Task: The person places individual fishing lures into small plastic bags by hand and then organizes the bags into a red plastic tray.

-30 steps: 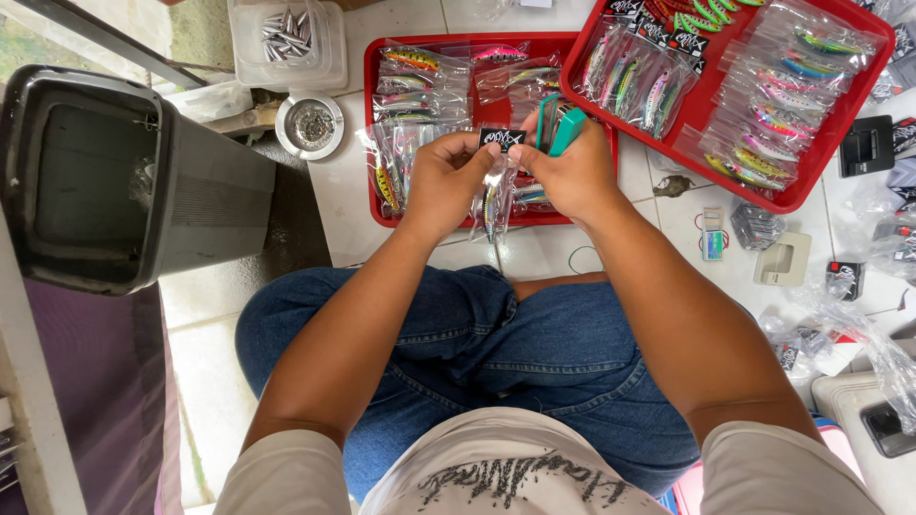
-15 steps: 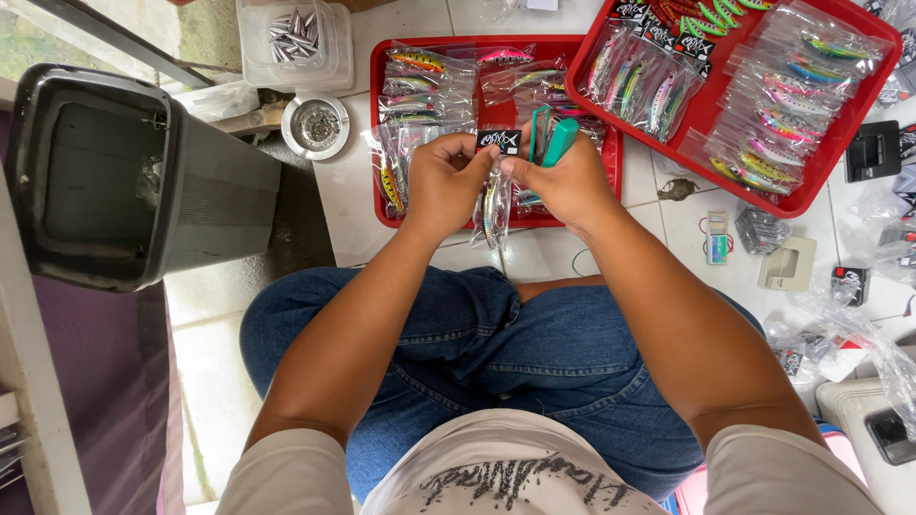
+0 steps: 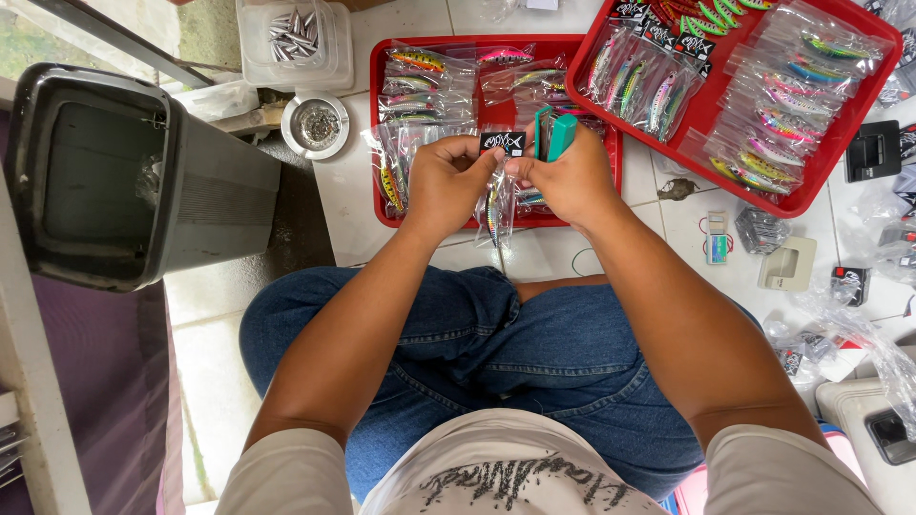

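My left hand (image 3: 447,183) and my right hand (image 3: 567,177) meet above the near edge of a red tray (image 3: 375,143). Between them hangs a clear plastic bag (image 3: 496,205) with a colourful fishing lure inside and a black header card (image 3: 503,143) on top. My left hand pinches the card and the bag's top. My right hand grips a teal stapler (image 3: 555,134), held upright beside the card, and its fingers also touch the bag.
A second red tray (image 3: 828,181) of bagged lures sits at the top right. A dark bin (image 3: 124,181) stands left, with a small metal bowl (image 3: 315,125) and a clear tub of metal weights (image 3: 296,38) behind it. Small packets and boxes lie on the tiled floor at right.
The hands stayed in place with the bag and card between them. The stapler shifted slightly and its jaws now look closed together.
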